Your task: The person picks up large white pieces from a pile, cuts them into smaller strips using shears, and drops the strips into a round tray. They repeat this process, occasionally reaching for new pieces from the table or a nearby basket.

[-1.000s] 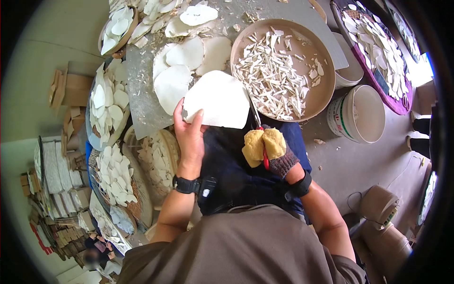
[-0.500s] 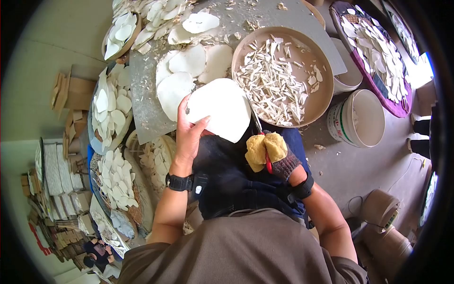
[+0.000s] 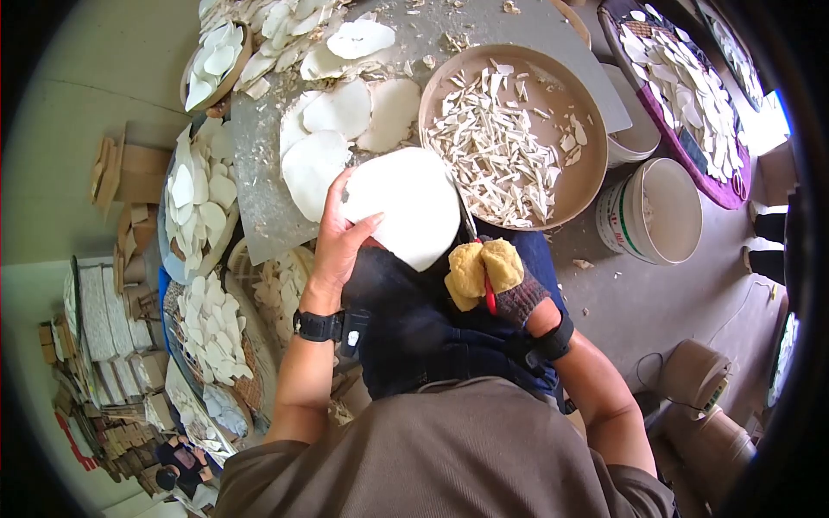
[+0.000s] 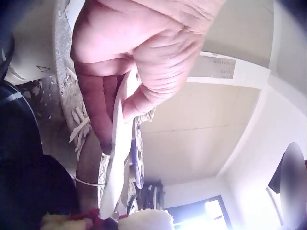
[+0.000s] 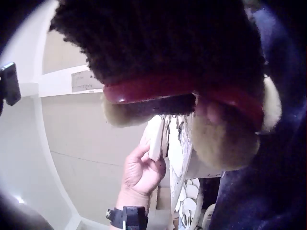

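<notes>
My left hand (image 3: 338,239) pinches the left edge of a white rounded sheet (image 3: 404,207), thumb on top and fingers beneath. The left wrist view shows the sheet (image 4: 117,158) edge-on between thumb and fingers. My right hand (image 3: 520,298), in a dark knitted glove, grips red-handled scissors (image 3: 490,293) with yellow foam on the handles. The blades lie along the sheet's right edge; whether they touch it I cannot tell. In the right wrist view the red handle (image 5: 144,92) and foam (image 5: 223,141) show below the glove.
A round tray (image 3: 596,177) of white slivers stands on the grey table (image 3: 259,194), beside more white sheets (image 3: 315,173). White buckets (image 3: 669,211) stand at the right. Baskets of white pieces (image 3: 207,328) are at the left. A person (image 3: 183,462) is at the lower left.
The white sheet has turned and moved down a little in my left hand's grip, its lower edge now more pointed. My right hand with the scissors has shifted slightly.
</notes>
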